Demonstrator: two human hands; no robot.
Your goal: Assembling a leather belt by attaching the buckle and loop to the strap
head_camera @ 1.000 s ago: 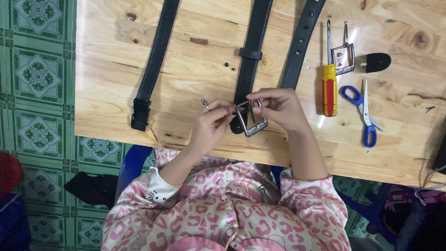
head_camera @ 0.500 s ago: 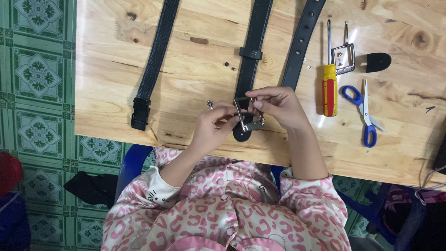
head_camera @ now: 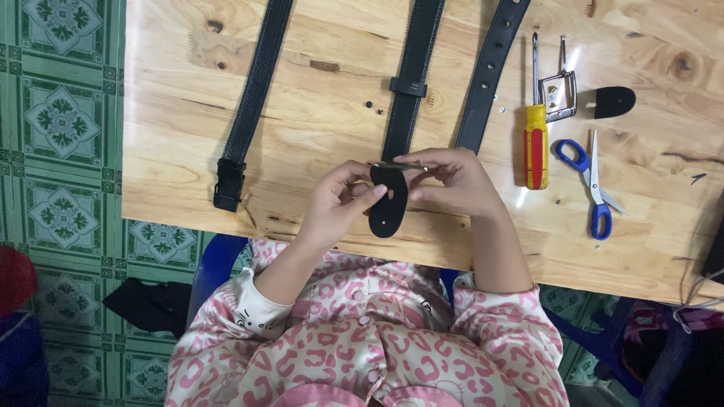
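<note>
Green patterned floor tiles fill the left of the frame, and a pale wooden bench (head_camera: 302,151) with dark knots takes up the upper part. At the middle, just above the bench's near edge, both hands meet on the rounded end of the middle black belt (head_camera: 389,200). The left hand (head_camera: 337,205) pinches the tip from the left with thumb and forefinger closed on the leather; the right hand (head_camera: 451,181) holds the strap just above, its fingers closed around a thin metal piece at the fold, too small to make out clearly. The belt end is lifted and bent toward the person, with small holes showing in it.

By the look of it, the step in hand is fitting hardware onto this belt end. What comes next would call for keeping the strap taut and lining the metal piece up with a hole, which needs a steady pinch from both sides.

Another black belt with a clasp (head_camera: 228,183) lies at the left, and a third belt (head_camera: 494,68) runs just right of the middle one. At the right lie a yellow-and-red screwdriver (head_camera: 536,143), a silver buckle (head_camera: 560,93), a black leather offcut (head_camera: 615,101) and blue-handled scissors (head_camera: 592,181). All are well apart from the hands; nothing blocks the work.
</note>
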